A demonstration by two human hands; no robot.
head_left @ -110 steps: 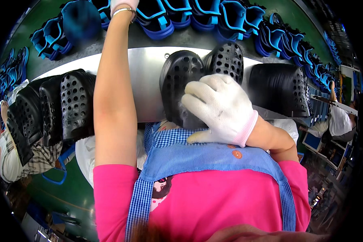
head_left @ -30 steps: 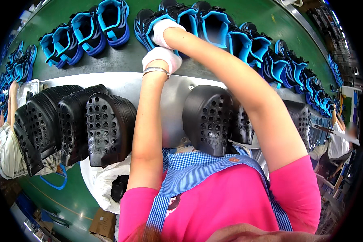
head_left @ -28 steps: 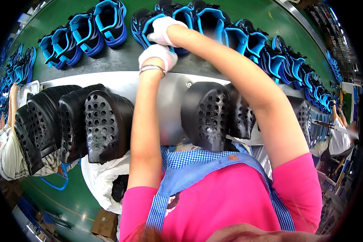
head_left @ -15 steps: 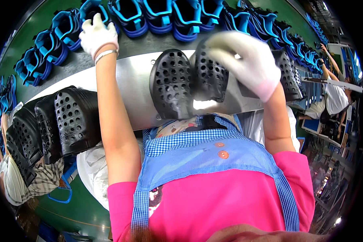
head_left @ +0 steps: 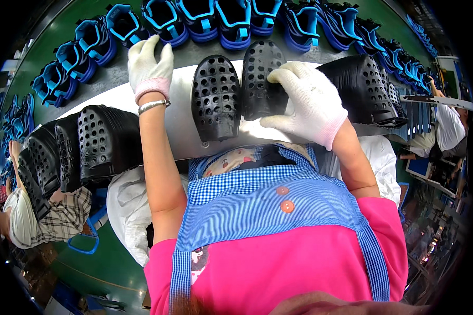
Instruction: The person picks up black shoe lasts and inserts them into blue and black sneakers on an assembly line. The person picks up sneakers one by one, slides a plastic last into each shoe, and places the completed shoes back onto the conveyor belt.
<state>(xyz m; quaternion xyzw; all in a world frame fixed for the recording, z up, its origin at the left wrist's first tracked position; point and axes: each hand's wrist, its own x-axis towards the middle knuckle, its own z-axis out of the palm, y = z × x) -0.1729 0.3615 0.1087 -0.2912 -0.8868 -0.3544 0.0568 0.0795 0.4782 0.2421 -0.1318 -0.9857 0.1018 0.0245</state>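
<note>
Black perforated insert [head_left: 264,94] lies on the table [head_left: 180,118] beside its twin [head_left: 215,97]; the right hand [head_left: 311,102] is half-curled at its edge, grip unclear; the left hand [head_left: 150,68], fingers parted, looks empty; a sideways nudge could skew both

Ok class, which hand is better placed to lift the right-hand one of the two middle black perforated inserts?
Probably the right hand: its thumb and fingers are spread at the right edge of that insert. The left hand is farther off, near the blue-trimmed shoes.

L head cam looks dwn @ bench [head_left: 180,113].
</note>
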